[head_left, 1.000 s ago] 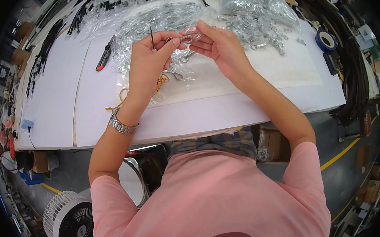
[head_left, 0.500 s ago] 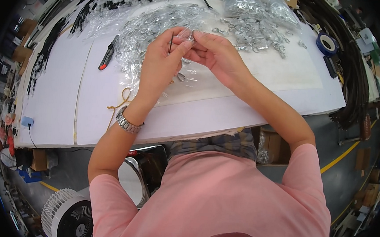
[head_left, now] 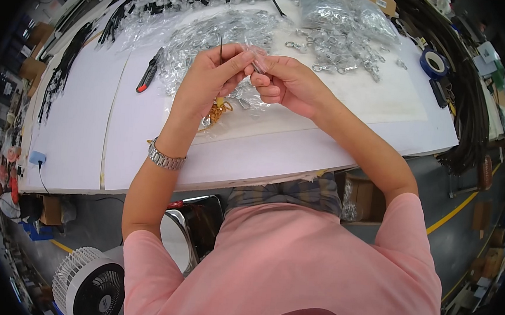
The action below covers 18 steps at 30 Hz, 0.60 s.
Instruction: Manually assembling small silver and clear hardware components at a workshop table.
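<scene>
Both my hands meet over the table, fingers closed. Between their fingertips they pinch a small clear plastic bag (head_left: 258,61); whatever is inside is mostly hidden. My left hand (head_left: 206,79) also has a thin dark rod (head_left: 221,49) sticking up from its fingers; its kind is unclear. My right hand (head_left: 295,87) grips the bag's right side, with fingertips curled under. Just below the left hand lies a yellow-gold cord or chain (head_left: 224,107) with metal pieces. Behind the hands spreads a heap of clear bags (head_left: 214,29) with metal clips.
A box cutter (head_left: 149,71) lies left of the heap. Loose metal clips (head_left: 345,50) and filled bags (head_left: 330,11) sit at the back right, near a blue tape roll (head_left: 434,63). Black straps (head_left: 65,68) line the left side. A fan (head_left: 88,283) stands below the table.
Both hands have shifted slightly toward me, and the right fingers have curled in more. The yellow cord now shows bunched beside the left wrist instead of stretching out left of it.
</scene>
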Tool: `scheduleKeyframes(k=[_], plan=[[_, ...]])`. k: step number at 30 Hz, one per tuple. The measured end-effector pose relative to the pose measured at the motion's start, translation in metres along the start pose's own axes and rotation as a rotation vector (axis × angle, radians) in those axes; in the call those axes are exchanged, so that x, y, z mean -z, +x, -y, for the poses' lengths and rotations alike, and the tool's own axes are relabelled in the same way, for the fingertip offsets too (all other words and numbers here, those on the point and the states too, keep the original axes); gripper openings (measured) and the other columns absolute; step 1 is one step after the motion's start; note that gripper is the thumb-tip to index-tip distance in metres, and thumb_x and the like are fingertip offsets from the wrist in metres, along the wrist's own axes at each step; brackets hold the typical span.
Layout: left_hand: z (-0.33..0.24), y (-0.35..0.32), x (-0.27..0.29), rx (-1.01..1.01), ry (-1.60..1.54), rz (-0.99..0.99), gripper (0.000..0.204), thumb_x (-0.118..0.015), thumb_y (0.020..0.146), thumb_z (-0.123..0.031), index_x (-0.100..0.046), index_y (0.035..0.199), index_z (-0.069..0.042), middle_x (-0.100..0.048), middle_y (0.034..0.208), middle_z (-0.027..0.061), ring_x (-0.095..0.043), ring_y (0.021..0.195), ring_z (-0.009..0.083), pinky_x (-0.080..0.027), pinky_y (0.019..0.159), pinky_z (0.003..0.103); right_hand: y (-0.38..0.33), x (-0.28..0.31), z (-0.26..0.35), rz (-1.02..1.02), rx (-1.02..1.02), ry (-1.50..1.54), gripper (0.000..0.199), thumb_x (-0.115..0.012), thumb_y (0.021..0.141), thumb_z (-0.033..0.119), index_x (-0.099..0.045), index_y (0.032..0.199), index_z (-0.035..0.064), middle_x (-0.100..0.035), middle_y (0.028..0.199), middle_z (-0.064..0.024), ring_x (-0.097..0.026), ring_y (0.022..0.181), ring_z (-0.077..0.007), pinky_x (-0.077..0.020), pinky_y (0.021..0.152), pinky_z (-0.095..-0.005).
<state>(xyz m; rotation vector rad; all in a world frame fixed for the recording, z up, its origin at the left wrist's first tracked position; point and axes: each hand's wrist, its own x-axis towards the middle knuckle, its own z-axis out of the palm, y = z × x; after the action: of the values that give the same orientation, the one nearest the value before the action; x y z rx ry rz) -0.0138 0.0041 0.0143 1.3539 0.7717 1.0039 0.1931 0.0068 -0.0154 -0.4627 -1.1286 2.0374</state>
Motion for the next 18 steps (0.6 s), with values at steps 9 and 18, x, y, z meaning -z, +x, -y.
scheduleKeyframes(k=[9,18], plan=[[0.012,0.003,-0.005,-0.157,0.243,-0.164,0.012,-0.073,0.092,-0.015,-0.071,0.092,-0.004,-0.064,0.069,-0.0019,-0.042,0.053,0.0012,-0.027,0.047,0.019,-0.004,-0.009,0.011,-0.089,-0.058,-0.325,0.033,-0.058,0.105,0.031,-0.069,0.11,0.0006,-0.059,0.08,0.0027,-0.048,0.062,-0.0056,-0.0405,0.056,-0.0228],[0.004,-0.002,0.005,-0.135,-0.062,0.074,0.013,-0.072,0.095,-0.014,-0.071,0.102,-0.004,-0.065,0.074,-0.0004,-0.042,0.051,0.0009,-0.027,0.045,0.017,-0.01,0.001,0.02,0.113,-0.212,-0.05,0.035,-0.06,0.104,0.026,-0.064,0.124,-0.0035,-0.062,0.091,0.0008,-0.047,0.066,-0.0062,-0.0387,0.06,-0.0204]])
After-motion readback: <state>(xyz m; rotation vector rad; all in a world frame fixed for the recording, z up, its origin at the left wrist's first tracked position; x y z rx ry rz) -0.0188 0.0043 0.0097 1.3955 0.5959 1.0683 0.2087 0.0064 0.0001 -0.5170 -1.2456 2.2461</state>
